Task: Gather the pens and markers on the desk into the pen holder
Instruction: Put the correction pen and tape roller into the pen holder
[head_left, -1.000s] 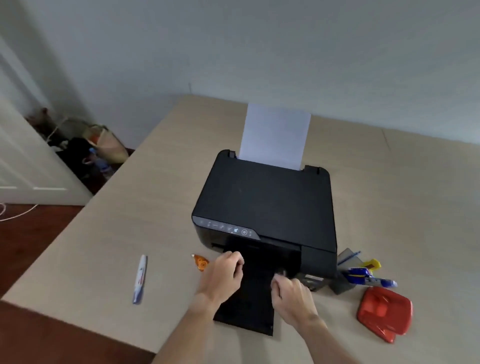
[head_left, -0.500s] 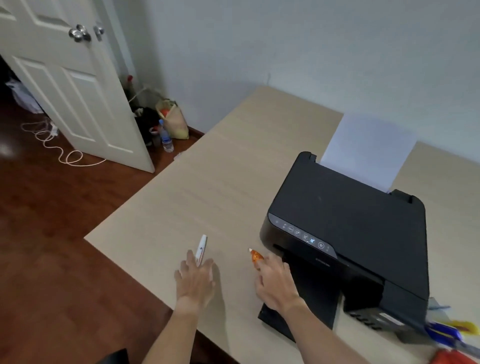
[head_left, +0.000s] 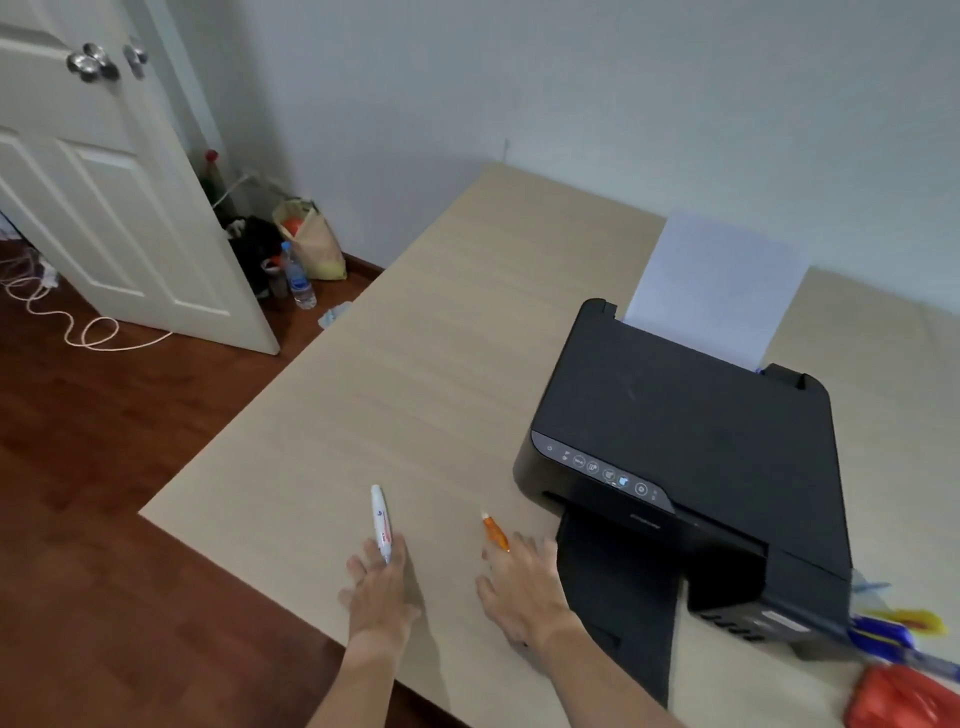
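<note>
A white marker (head_left: 380, 520) lies on the light wooden desk (head_left: 415, 395) near its front left corner. My left hand (head_left: 380, 587) rests flat with fingers spread, the fingertips touching the marker's near end. A short orange pen (head_left: 495, 532) lies to the right of it. My right hand (head_left: 524, 587) lies flat and open, fingertips at the orange pen's near end. Blue and yellow pens (head_left: 893, 631) show blurred at the right edge, beside the printer. No pen holder can be made out clearly.
A black printer (head_left: 691, 447) with white paper (head_left: 714, 283) in its feed and its output tray (head_left: 618, 597) extended stands right of my hands. A red object (head_left: 904, 699) lies at the bottom right. Left of the desk are wooden floor, a white door (head_left: 104, 182) and bags.
The view swung left from the printer. My hands left the printer's tray and moved left onto the desk, each reaching one pen; the left hand now touches the white marker.
</note>
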